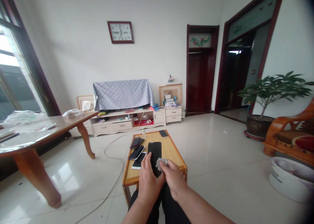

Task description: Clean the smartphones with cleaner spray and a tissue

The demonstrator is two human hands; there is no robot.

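Note:
My left hand [149, 181] is wrapped around the lower part of a dark smartphone [155, 150], which is held up with its black face toward me. Between the fingers and thumb of my right hand [173, 176] is a crumpled grey-white cloth [161, 164], lying against the phone's right side. Below them stands a small wooden table [175, 153]. Several other phones rest on it: a white-edged phone [136, 165] and a dark phone [136, 152] overlap at the left, and another phone [163, 133] lies at the far right corner. A small clear bottle [143, 133] stands at the back edge.
A larger table [59, 132] with plastic bags is at the left. A cable [120, 160] runs across the tiled floor. A white cabinet [113, 127] lines the far wall. At the right are a potted plant [261, 116], a wooden chair [277, 129] and a white bucket [284, 181].

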